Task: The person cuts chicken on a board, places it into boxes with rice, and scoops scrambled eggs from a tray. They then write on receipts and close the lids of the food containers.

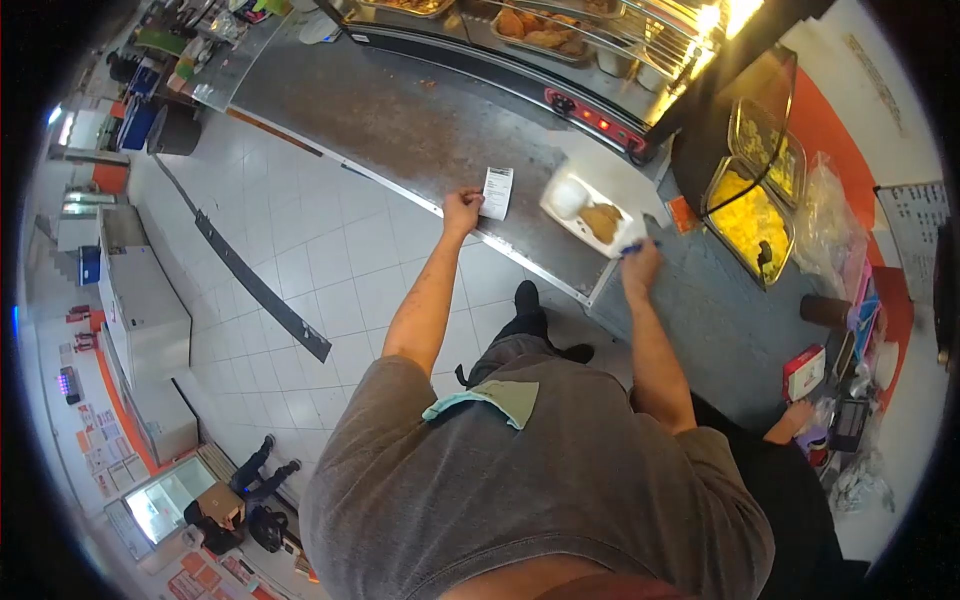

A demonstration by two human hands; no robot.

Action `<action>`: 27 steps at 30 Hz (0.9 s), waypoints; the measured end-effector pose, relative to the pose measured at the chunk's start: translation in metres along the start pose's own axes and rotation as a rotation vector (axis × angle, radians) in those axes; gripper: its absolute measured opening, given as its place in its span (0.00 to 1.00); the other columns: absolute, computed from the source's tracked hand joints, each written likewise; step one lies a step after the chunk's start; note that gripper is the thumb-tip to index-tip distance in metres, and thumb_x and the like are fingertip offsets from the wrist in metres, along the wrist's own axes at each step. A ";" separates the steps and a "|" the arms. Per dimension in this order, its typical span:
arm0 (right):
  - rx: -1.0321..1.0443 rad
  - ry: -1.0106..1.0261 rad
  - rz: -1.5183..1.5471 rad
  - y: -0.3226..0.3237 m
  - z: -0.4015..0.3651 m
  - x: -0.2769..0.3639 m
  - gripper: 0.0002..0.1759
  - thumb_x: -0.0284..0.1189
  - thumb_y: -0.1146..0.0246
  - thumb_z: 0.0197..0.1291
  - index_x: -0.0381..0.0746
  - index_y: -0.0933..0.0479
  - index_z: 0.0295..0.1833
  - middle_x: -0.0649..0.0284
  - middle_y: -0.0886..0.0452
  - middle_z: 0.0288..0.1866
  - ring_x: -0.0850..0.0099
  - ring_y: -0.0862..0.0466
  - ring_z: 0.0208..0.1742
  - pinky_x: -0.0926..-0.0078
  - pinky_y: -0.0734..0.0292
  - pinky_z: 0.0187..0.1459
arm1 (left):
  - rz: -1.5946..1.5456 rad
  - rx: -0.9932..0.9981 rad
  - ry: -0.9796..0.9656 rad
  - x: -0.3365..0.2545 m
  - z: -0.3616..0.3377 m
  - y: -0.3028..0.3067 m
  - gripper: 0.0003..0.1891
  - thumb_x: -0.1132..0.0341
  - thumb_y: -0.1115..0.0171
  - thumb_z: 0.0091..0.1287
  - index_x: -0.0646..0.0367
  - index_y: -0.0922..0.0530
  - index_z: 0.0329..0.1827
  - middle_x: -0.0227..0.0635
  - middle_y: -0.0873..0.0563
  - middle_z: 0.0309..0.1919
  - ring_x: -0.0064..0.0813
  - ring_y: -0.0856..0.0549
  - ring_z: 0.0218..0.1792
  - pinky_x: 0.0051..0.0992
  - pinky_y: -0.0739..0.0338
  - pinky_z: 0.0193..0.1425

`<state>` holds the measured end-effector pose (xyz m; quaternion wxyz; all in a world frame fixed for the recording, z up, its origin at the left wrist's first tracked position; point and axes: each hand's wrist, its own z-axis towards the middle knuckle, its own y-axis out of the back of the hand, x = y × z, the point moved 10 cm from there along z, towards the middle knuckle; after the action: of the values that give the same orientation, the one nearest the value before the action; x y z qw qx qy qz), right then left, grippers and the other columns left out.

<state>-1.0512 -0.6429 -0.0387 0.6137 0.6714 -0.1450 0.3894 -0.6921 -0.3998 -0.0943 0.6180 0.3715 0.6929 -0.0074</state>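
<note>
My left hand [461,213] is at the counter's near edge, its fingers closed on the side of a printed paper receipt [496,193]. My right hand [642,268] is closed around a small dark blue object [637,247], whose kind I cannot make out. It is at the near right corner of an open white takeout box [575,222]. Inside the box are a rounded white item [570,198] and a golden-brown fried piece of food [602,222]. The box's lid [610,165] is folded back towards the warmer.
A lit food warmer [560,75] with trays of fried food stands along the back. Trays of yellow food [745,215] sit at the right. Another person's hand [797,415] is near a red and white box [804,372]. A tiled floor [330,245] lies left of the counter.
</note>
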 end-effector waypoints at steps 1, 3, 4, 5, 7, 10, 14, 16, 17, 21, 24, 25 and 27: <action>-0.076 0.079 -0.070 0.027 -0.013 -0.013 0.10 0.21 0.43 0.50 0.33 0.22 0.40 0.50 0.18 0.31 0.57 0.17 0.35 0.62 0.26 0.38 | -0.110 0.016 -0.032 0.004 -0.001 -0.008 0.12 0.70 0.34 0.57 0.62 0.18 0.44 0.37 0.13 0.30 0.23 0.16 0.33 0.22 0.23 0.42; -0.102 -0.148 -0.060 0.070 -0.032 -0.078 0.08 0.23 0.43 0.54 0.33 0.23 0.39 0.52 0.18 0.30 0.63 0.18 0.32 0.65 0.27 0.35 | -0.159 0.055 -0.053 -0.008 -0.018 -0.025 0.13 0.71 0.36 0.59 0.61 0.19 0.47 0.35 0.14 0.33 0.22 0.17 0.35 0.22 0.24 0.43; -0.120 -0.171 -0.067 0.088 -0.039 -0.096 0.08 0.23 0.43 0.54 0.33 0.23 0.39 0.52 0.18 0.30 0.63 0.18 0.32 0.65 0.27 0.35 | -0.218 0.083 -0.071 -0.017 -0.031 -0.039 0.13 0.72 0.38 0.62 0.61 0.21 0.50 0.33 0.15 0.36 0.21 0.19 0.37 0.22 0.24 0.45; -0.165 -0.186 0.013 0.116 -0.047 -0.104 0.07 0.25 0.43 0.57 0.33 0.23 0.39 0.52 0.19 0.29 0.62 0.19 0.31 0.66 0.28 0.35 | -0.216 0.121 -0.075 -0.030 -0.047 -0.053 0.13 0.72 0.38 0.62 0.61 0.21 0.50 0.33 0.15 0.36 0.21 0.19 0.37 0.22 0.24 0.45; -0.145 -0.251 0.036 0.158 -0.058 -0.161 0.11 0.29 0.45 0.64 0.32 0.23 0.40 0.51 0.18 0.31 0.61 0.20 0.32 0.65 0.28 0.36 | -0.330 0.120 -0.265 -0.083 -0.088 -0.083 0.18 0.74 0.43 0.65 0.58 0.27 0.59 0.31 0.20 0.40 0.20 0.23 0.41 0.22 0.25 0.47; -0.306 -0.302 0.001 0.203 -0.067 -0.231 0.17 0.37 0.41 0.62 0.32 0.21 0.42 0.52 0.18 0.33 0.60 0.20 0.35 0.67 0.27 0.41 | -0.265 0.301 -0.365 -0.112 -0.142 -0.172 0.19 0.76 0.52 0.69 0.56 0.31 0.62 0.34 0.25 0.36 0.23 0.25 0.39 0.25 0.27 0.47; -0.302 -0.491 -0.011 0.254 -0.059 -0.228 0.20 0.41 0.35 0.58 0.32 0.20 0.41 0.53 0.18 0.32 0.65 0.20 0.35 0.67 0.26 0.42 | -0.227 0.438 -0.413 -0.139 -0.211 -0.269 0.21 0.79 0.55 0.66 0.55 0.31 0.61 0.39 0.24 0.37 0.30 0.25 0.39 0.31 0.27 0.47; -0.379 -0.517 0.168 0.260 -0.051 -0.248 0.18 0.39 0.34 0.57 0.32 0.19 0.38 0.57 0.18 0.26 0.70 0.20 0.28 0.69 0.25 0.33 | 0.130 0.380 -0.611 -0.145 -0.233 -0.301 0.25 0.82 0.55 0.61 0.53 0.30 0.61 0.45 0.24 0.39 0.41 0.25 0.40 0.38 0.29 0.48; -0.379 -0.523 0.166 0.262 -0.047 -0.260 0.18 0.39 0.34 0.57 0.32 0.19 0.38 0.57 0.18 0.26 0.70 0.20 0.28 0.69 0.25 0.33 | 0.049 0.425 -0.560 -0.147 -0.241 -0.311 0.26 0.83 0.55 0.57 0.53 0.28 0.58 0.51 0.25 0.38 0.49 0.26 0.41 0.42 0.31 0.50; -0.262 -0.373 0.226 0.244 -0.014 -0.298 0.12 0.34 0.33 0.56 0.34 0.17 0.34 0.61 0.19 0.21 0.75 0.21 0.19 0.74 0.27 0.22 | 0.107 0.482 -0.606 -0.144 -0.263 -0.335 0.23 0.83 0.55 0.58 0.54 0.25 0.55 0.52 0.25 0.39 0.50 0.26 0.40 0.42 0.31 0.50; -0.229 -0.359 0.148 0.245 -0.028 -0.280 0.10 0.32 0.33 0.56 0.34 0.17 0.34 0.62 0.19 0.20 0.76 0.21 0.19 0.75 0.27 0.22 | 0.137 0.437 -0.573 -0.134 -0.259 -0.334 0.20 0.82 0.54 0.59 0.56 0.22 0.51 0.52 0.24 0.40 0.50 0.26 0.42 0.41 0.31 0.51; -0.178 -0.402 0.158 0.240 -0.037 -0.268 0.10 0.31 0.34 0.56 0.34 0.17 0.34 0.61 0.19 0.20 0.75 0.20 0.20 0.74 0.27 0.24 | 0.162 0.391 -0.564 -0.132 -0.257 -0.327 0.20 0.81 0.54 0.59 0.56 0.22 0.51 0.52 0.24 0.41 0.50 0.25 0.44 0.41 0.30 0.52; -0.257 -0.317 0.101 0.244 -0.050 -0.254 0.11 0.32 0.34 0.57 0.33 0.17 0.34 0.60 0.19 0.21 0.73 0.20 0.22 0.73 0.26 0.27 | 0.194 0.355 -0.557 -0.132 -0.253 -0.313 0.16 0.77 0.50 0.61 0.57 0.22 0.49 0.48 0.23 0.43 0.49 0.23 0.46 0.40 0.28 0.52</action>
<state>-1.3991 -0.7179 -0.0457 0.6434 0.6324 -0.3215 0.2877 -1.0762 -0.5742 -0.0617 0.7070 0.5210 0.4468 -0.1705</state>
